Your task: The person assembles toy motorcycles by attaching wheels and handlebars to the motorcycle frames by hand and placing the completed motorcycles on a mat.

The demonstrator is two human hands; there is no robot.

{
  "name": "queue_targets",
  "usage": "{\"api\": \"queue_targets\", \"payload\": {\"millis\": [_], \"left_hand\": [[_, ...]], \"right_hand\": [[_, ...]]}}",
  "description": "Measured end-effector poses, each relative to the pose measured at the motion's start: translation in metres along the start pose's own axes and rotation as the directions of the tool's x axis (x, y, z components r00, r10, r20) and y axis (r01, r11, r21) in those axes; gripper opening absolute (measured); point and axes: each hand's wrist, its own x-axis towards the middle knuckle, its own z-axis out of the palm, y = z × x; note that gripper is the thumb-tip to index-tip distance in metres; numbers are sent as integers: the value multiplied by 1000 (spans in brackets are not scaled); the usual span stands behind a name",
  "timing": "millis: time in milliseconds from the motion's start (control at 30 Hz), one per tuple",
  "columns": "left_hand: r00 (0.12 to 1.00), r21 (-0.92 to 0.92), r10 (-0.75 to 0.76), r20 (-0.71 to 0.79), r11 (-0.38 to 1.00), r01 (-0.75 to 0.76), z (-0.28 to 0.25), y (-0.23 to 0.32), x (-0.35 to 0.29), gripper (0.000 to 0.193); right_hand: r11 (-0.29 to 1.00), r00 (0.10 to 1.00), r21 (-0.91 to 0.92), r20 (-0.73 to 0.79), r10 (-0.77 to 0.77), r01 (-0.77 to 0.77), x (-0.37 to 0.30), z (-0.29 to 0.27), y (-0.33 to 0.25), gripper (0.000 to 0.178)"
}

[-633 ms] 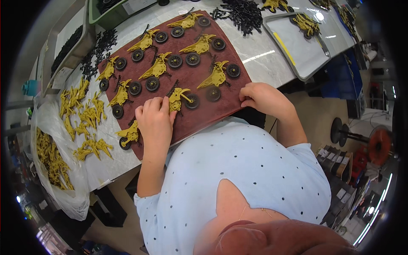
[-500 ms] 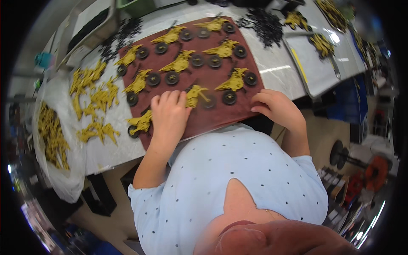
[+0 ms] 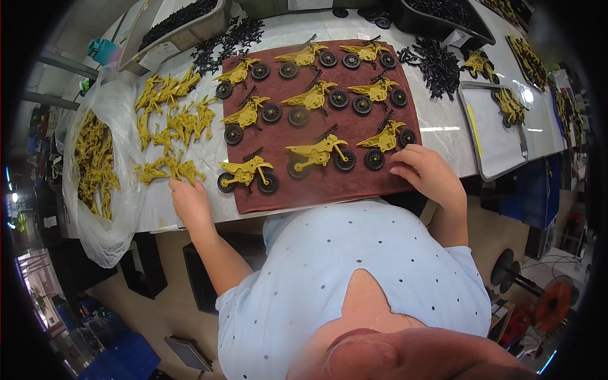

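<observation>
My left hand (image 3: 192, 204) is at the near edge of the loose yellow parts, thumb and fingers around a yellow toy motorcycle body (image 3: 185, 170); its fingertips are partly hidden. At the cloth's right edge, my right hand (image 3: 430, 176) is loosely curled, thumb and fingers apart, holding nothing. It is close to the black wheel of a yellow toy motorcycle (image 3: 382, 138). Several such motorcycles with black wheels and handlebars lie in rows on the dark red cloth (image 3: 278, 193). In the front row, the middle motorcycle (image 3: 316, 151) and left motorcycle (image 3: 244, 171) lie apart from both hands.
A clear plastic bag (image 3: 104, 244) of yellow bodies sits at the left. Black small parts lie in heaps (image 3: 437, 66) behind the cloth and in a grey bin (image 3: 221, 16) and a black bin (image 3: 481, 28). A tray (image 3: 481, 114) with motorcycles stands at the right.
My left hand has moved from the cloth leftward to the loose yellow bodies. The front motorcycles it was covering now show. My right hand stays by the cloth's right edge; the view has shifted.
</observation>
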Motion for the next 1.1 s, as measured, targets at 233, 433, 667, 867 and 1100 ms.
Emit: {"api": "queue_targets", "payload": {"millis": [233,433,667,867,1100], "left_hand": [[987,-350,137,-83,924,-157,-13,-13,18,38],[977,-600,214,-19,779,-182,-39,-14,12,40],[431,-626,830,-354,133,-769,-53,119,-79,46],[-3,-409,908,-420,-192,-892,-46,187,-107,44],[-59,-450,901,-431,-271,-851,-38,213,-126,46]], "right_hand": [[1000,999,18,37,-3,3,-1,7,3,16],[999,999,26,27,31,-32,-12,7,6,16],[516,976,847,18,216,-130,16,11,-10,28],[373,956,918,22,292,-135,12,-3,24,33],[351,910,933,-75,408,-81,1,-3,33,31]]}}
